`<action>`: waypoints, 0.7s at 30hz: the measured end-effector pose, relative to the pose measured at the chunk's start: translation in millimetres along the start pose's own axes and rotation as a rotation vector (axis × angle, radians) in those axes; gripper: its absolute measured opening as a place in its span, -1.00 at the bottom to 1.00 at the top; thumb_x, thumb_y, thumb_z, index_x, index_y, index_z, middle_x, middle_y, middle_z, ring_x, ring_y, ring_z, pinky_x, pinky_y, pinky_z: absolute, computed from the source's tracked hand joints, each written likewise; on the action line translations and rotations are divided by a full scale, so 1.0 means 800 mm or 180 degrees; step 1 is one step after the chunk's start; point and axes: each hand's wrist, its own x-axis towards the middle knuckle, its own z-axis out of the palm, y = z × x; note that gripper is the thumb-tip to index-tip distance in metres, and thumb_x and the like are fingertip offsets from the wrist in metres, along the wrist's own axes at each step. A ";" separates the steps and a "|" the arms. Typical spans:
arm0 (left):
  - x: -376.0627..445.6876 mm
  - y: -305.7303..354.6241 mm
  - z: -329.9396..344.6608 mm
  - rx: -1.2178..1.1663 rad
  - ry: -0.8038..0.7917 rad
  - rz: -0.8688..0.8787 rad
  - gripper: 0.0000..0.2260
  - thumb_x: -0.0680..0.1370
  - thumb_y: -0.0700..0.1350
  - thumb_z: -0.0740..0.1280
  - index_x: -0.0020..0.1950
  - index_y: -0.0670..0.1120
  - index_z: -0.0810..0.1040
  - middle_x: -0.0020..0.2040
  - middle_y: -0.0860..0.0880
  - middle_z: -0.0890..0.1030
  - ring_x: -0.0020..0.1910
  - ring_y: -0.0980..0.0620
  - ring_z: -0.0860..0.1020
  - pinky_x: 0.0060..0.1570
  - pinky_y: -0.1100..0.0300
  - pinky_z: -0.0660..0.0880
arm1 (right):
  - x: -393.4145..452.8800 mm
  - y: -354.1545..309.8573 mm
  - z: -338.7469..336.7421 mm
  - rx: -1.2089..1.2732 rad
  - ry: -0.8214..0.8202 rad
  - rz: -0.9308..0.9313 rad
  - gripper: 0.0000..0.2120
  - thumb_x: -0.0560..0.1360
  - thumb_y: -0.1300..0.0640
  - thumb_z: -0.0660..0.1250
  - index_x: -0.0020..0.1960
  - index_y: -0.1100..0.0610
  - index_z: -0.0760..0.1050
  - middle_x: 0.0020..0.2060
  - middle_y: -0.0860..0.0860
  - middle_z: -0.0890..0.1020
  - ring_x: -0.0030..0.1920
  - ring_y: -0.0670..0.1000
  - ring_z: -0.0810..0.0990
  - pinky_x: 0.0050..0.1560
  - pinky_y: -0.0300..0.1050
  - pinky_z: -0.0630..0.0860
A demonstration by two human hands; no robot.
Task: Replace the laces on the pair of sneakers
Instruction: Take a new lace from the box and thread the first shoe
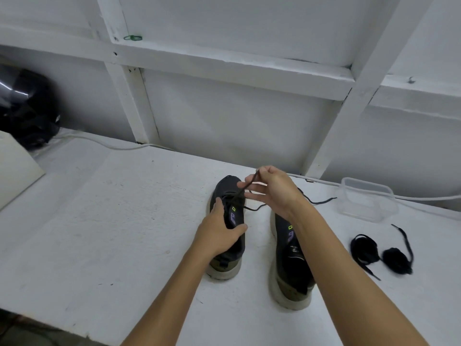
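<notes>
Right hand [269, 188] pinches the lace [245, 189]; left hand [219, 233] grips the left sneaker [228, 186]; spare laces [381, 253] and clear tub [366, 198] lie right

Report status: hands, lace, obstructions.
Left hand holds left sneaker. Right hand pinches lace, pulling up from eyelets. Right sneaker unlaced. Nothing in the way.

clear plastic tub [366, 199], black helmet [27, 108], white cable [104, 144]
</notes>
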 end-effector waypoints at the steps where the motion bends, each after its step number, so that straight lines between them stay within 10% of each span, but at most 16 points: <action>1: 0.002 -0.003 -0.001 -0.0016 -0.0004 -0.0026 -0.06 0.52 0.18 0.41 0.66 0.00 -0.14 0.58 -0.04 0.28 0.49 -0.09 0.35 0.42 0.02 0.36 | 0.001 -0.006 0.001 0.0286 0.0077 -0.0138 -0.76 0.73 0.21 0.00 -0.04 0.20 0.37 -0.25 0.09 0.59 -0.06 0.14 0.74 0.08 0.13 0.66; 5: 0.004 -0.007 -0.004 -0.0244 -0.0091 -0.0116 -0.17 0.51 0.12 0.45 0.64 0.02 0.05 0.49 0.00 0.41 0.42 -0.07 0.42 0.34 0.10 0.38 | 0.004 -0.031 -0.001 0.1240 0.0228 -0.0544 -0.76 0.73 0.23 0.04 -0.07 0.20 0.39 -0.38 0.06 0.44 -0.36 0.05 0.57 -0.05 0.03 0.68; 8: 0.008 -0.006 -0.005 -0.0251 0.0006 -0.0099 -0.41 0.47 0.14 0.46 0.47 0.10 0.38 0.34 0.06 0.54 0.31 -0.02 0.50 0.32 0.05 0.46 | 0.012 -0.019 -0.011 -0.0373 0.0488 -0.0295 -0.82 0.69 0.21 0.16 -0.01 0.19 0.50 -0.35 0.06 0.42 -0.42 0.02 0.49 -0.17 -0.05 0.65; 16: 0.010 -0.003 -0.004 0.0012 0.0129 -0.0027 -0.34 0.49 0.12 0.44 0.54 0.19 0.26 0.33 0.10 0.53 0.30 -0.04 0.49 0.31 0.01 0.44 | 0.002 0.008 -0.012 -0.3756 -0.0436 0.0280 -0.75 0.55 -0.16 0.38 -0.04 -0.01 0.70 -0.34 -0.08 0.59 -0.35 -0.05 0.54 -0.27 -0.18 0.48; 21: 0.004 -0.003 -0.004 -0.0152 0.0152 -0.0046 -0.68 0.48 0.09 0.45 0.19 0.16 0.46 0.04 0.18 0.55 0.09 0.04 0.53 0.17 0.07 0.48 | 0.005 0.010 -0.016 -0.3370 -0.0562 0.0092 -0.84 0.57 0.03 0.38 -0.10 0.05 0.68 -0.19 -0.07 0.69 -0.16 -0.07 0.58 -0.13 -0.16 0.49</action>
